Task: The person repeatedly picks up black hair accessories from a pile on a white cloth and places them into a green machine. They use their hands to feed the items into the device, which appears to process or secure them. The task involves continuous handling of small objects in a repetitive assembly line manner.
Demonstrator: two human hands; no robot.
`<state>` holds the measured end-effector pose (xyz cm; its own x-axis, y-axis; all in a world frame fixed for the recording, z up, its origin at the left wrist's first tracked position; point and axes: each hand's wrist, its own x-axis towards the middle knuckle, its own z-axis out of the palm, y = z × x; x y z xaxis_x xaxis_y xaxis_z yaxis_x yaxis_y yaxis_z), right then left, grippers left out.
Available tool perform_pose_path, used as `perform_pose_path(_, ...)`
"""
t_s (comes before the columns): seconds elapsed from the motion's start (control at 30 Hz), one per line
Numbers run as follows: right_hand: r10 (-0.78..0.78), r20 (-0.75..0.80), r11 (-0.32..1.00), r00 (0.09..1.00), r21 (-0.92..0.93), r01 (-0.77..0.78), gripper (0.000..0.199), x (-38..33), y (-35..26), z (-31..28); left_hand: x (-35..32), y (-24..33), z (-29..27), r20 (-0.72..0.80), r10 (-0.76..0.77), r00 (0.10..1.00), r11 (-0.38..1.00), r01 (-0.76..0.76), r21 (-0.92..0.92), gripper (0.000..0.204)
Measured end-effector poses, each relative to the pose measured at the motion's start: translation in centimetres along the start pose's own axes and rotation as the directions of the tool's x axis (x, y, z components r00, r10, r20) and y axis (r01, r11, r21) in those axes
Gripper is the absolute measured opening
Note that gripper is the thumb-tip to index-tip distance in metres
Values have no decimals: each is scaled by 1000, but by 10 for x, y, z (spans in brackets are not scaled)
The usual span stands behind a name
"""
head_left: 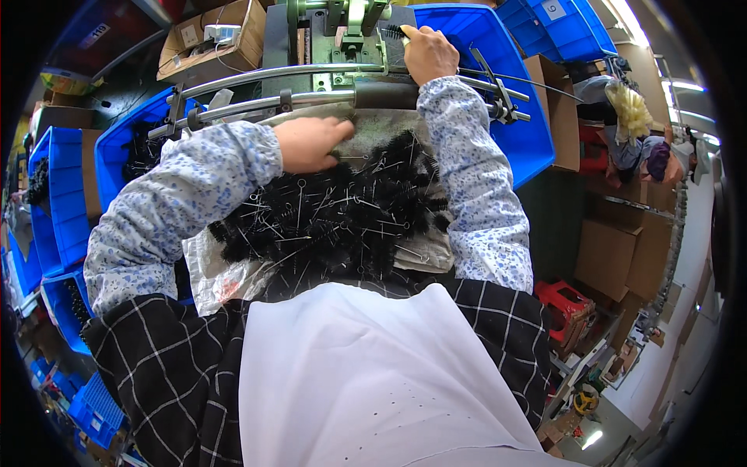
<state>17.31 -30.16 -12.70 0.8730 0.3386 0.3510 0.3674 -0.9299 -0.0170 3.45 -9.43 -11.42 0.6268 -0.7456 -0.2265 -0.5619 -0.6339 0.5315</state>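
Observation:
A heap of small black bristle brushes point(342, 206) with looped wire stems lies on a pale sheet point(210, 268) close to my body. Over the heap's far left edge hovers my left hand point(311, 144), fingers stretched to the right and slightly apart, with nothing visible in them. Farther away and to the right, my right hand point(430, 54) pinches a small black brush point(391, 32) beside the metal machine point(350, 54). Part of that brush is hidden by the fingers. Both forearms wear pale sleeves with blue flecks.
Two metal rails point(311, 74) cross in front of the machine, with a clamp point(498, 86) at their right end. A blue bin point(517, 148) stands at the right and another blue bin point(113, 152) at the left. A cardboard box point(249, 39) sits at the far left.

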Motion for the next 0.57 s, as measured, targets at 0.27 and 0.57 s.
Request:
perform_pose_path(0.27,-13,-6,998,1000,61,14,23,8,-3,13,5,-11,14,278,-92,956,995,95,2,40)
perform_pose_path(0.57,-8,90,991,996,130,-3,27,8,2,23,3,2,-15,169,-151,974,986,161,-47,38)
